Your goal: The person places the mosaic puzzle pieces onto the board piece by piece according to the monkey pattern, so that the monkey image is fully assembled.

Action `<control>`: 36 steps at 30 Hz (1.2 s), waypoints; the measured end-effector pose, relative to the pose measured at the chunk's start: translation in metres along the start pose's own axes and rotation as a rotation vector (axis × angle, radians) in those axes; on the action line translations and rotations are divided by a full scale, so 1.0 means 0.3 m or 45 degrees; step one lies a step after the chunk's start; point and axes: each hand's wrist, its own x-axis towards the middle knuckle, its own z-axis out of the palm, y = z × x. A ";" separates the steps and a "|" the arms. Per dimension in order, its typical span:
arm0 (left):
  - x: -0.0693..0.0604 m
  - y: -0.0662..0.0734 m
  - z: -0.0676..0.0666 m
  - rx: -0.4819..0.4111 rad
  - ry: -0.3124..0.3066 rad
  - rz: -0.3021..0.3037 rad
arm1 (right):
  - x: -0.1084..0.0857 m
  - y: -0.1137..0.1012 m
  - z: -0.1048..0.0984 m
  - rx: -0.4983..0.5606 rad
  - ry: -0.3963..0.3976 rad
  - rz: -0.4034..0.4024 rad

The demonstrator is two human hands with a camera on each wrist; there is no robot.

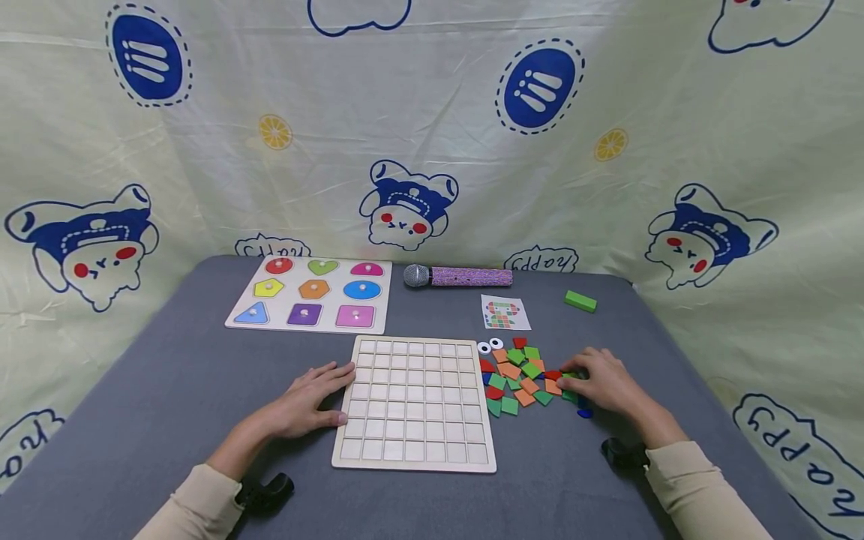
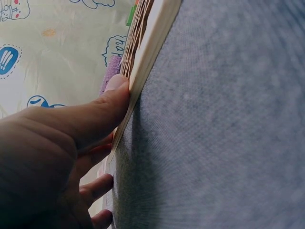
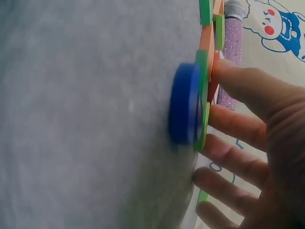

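Observation:
A pale wooden grid board lies flat in the middle of the table. My left hand rests at its left edge, fingers spread. In the left wrist view the thumb touches the board's rim. Right of the board is a loose pile of small red, orange, green and blue tiles. At the pile's right side my right hand touches tiles, its thumb by a red one and fingertips at a green one. A blue rounded piece lies close by. Two googly eyes sit at the pile's far end.
Behind the board are a white shape puzzle, a glittery purple microphone and a small pattern card. A green block lies at the far right. The grey tabletop ends at a printed curtain.

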 end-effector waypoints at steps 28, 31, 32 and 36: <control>-0.004 0.001 0.010 -0.042 0.029 0.059 | 0.081 -0.291 0.019 0.067 0.100 -0.134; -0.005 0.002 0.013 -0.049 0.032 0.049 | 0.102 -0.353 0.034 0.108 0.111 -0.183; -0.005 0.002 0.013 -0.052 0.034 0.048 | 0.110 -0.374 0.040 0.116 0.114 -0.200; -0.008 0.001 0.015 -0.051 0.043 0.051 | 0.150 -0.451 0.068 0.149 0.113 -0.243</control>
